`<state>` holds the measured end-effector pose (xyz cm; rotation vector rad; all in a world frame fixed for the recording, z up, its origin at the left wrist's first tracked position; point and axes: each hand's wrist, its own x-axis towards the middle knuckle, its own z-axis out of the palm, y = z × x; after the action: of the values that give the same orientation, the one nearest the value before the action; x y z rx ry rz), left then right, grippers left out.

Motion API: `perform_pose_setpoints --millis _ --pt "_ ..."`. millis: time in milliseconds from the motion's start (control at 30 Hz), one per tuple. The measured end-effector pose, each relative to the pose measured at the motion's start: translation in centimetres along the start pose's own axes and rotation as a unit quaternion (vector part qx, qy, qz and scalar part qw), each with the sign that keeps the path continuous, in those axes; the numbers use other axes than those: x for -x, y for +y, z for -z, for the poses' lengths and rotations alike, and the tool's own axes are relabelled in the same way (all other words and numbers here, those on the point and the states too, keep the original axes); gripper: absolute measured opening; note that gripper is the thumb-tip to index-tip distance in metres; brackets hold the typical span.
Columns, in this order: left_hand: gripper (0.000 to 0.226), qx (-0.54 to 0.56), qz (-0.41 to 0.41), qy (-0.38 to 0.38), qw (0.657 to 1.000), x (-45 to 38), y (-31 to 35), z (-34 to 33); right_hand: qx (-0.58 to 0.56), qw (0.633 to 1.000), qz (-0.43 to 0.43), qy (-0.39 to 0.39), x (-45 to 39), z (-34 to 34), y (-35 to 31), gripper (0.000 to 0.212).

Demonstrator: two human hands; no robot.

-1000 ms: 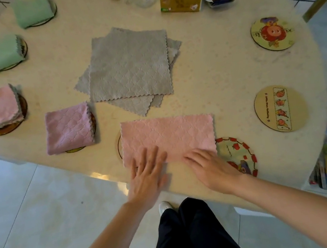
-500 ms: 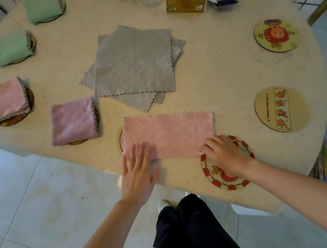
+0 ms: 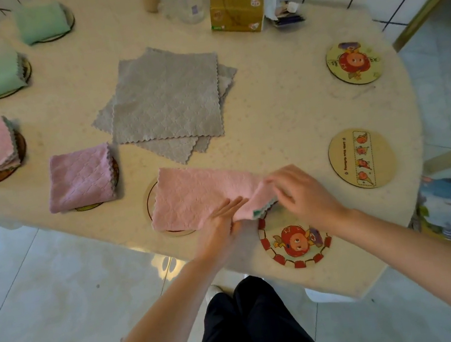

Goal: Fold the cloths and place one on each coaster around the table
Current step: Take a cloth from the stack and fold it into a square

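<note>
One end of the pink cloth (image 3: 193, 196), flat before, is now lifted: our right hand (image 3: 303, 191) pinches it in its fingers; left hand (image 3: 220, 224) fingers straight, pressing the cloth to the counter (image 3: 282, 109).

small print along the strip-picture coaster (image 3: 361, 158), too blurred to read, tissue box (image 3: 235, 11) markings illegible

A tissue box (image 3: 235, 12) stands beside a clear bottle (image 3: 189, 0).
</note>
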<state>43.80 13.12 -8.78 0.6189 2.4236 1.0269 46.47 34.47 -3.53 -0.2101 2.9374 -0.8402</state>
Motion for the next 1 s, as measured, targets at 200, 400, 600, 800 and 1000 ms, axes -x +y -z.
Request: perform_pose_setpoints --millis 200,400,600,800,1000 --pt "0.048 0.086 0.061 -0.085 0.991 4.0 -0.7 2.7 0.007 0.986 -0.112 -0.122 -1.1 -1.8 2.8 0.077" --pt "0.035 0.108 0.143 -0.110 0.978 7.8 -3.5 4.0 -0.016 0.965 0.187 -0.181 -1.5 -4.9 0.1 0.077" --pt "0.062 0.241 0.252 0.045 0.936 9.8 -5.2 4.1 -0.132 0.965 0.137 -0.178 -1.0 -6.0 -2.1 0.005" --pt "0.052 0.377 0.293 0.138 0.868 8.6 -5.6 4.2 -0.284 0.955 -0.033 -0.083 -3.4 -6.7 -4.9 0.013" --pt "0.026 0.434 0.355 0.139 0.816 6.6 -6.4 5.5 -0.190 0.962 -0.187 -0.064 -6.7 -10.3 -5.9 0.013"
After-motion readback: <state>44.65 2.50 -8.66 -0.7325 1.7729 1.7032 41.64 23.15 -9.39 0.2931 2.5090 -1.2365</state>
